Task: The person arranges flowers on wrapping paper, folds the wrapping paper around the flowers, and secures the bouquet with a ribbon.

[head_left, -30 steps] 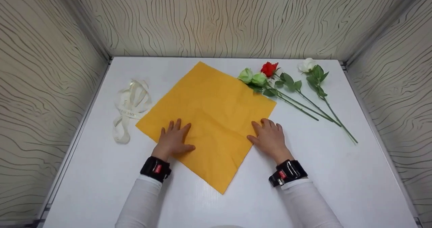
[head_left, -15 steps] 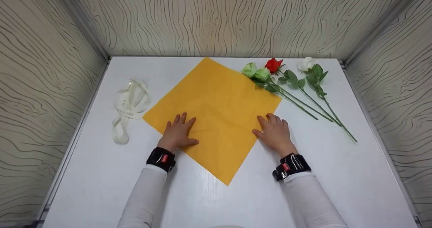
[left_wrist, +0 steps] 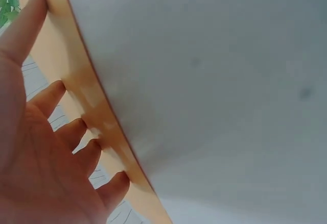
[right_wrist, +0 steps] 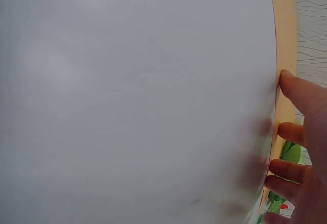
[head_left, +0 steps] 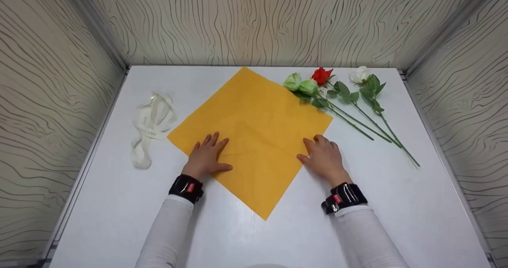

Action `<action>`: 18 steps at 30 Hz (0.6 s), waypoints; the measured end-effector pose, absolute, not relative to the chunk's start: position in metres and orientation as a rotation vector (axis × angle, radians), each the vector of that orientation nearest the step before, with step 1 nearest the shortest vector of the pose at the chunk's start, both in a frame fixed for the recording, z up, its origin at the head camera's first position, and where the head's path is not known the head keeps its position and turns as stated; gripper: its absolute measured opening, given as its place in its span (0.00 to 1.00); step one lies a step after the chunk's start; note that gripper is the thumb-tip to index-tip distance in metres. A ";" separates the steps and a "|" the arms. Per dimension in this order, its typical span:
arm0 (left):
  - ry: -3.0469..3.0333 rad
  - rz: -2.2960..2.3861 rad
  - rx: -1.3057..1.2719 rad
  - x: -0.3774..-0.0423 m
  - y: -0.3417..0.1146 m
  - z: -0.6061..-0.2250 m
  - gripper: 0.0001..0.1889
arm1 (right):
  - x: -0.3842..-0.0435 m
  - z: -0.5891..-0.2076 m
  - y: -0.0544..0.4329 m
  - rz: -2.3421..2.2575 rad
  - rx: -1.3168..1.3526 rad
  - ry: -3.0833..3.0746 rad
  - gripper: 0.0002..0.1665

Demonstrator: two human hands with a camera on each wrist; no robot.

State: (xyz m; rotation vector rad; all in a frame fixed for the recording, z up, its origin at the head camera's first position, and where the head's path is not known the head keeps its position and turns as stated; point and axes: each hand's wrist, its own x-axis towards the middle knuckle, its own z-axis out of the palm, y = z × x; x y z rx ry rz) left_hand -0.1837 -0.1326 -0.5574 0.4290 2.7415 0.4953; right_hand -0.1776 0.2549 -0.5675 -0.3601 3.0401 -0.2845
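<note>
A square yellow sheet [head_left: 254,113], paper or cloth, lies turned like a diamond on the white table, with faint creases in its middle. On its lower left edge rests my left hand [head_left: 205,157], fingers spread and fingertips touching the sheet, as the left wrist view also shows. My right hand [head_left: 325,159] lies at the lower right edge, thumb and fingertips touching the sheet's border. Neither hand grips anything. Two green roses [head_left: 300,83] overlap the sheet's upper right edge.
A red rose [head_left: 322,76] and a white rose [head_left: 359,75] lie at the back right, stems pointing to the front right. At the left is a loosely looped cream ribbon [head_left: 149,121] with lettering. Patterned walls [head_left: 254,26] enclose the table's back and sides.
Over the first half second, both hands and the yellow sheet moved slightly away and right; the green and red roses shifted right too. The sheet looks flatter. Since then, there is hardly any movement.
</note>
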 end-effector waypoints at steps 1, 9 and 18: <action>2.744 0.489 0.423 -0.184 -0.133 -0.557 0.50 | -0.177 -0.567 0.254 -0.285 -0.355 3.039 0.39; 2.817 0.333 0.343 -0.181 -0.130 -0.549 0.51 | -0.166 -0.564 0.248 -0.233 -0.318 3.036 0.40; 2.817 0.423 0.331 -0.174 -0.134 -0.548 0.49 | -0.171 -0.561 0.263 -0.538 -0.276 2.955 0.35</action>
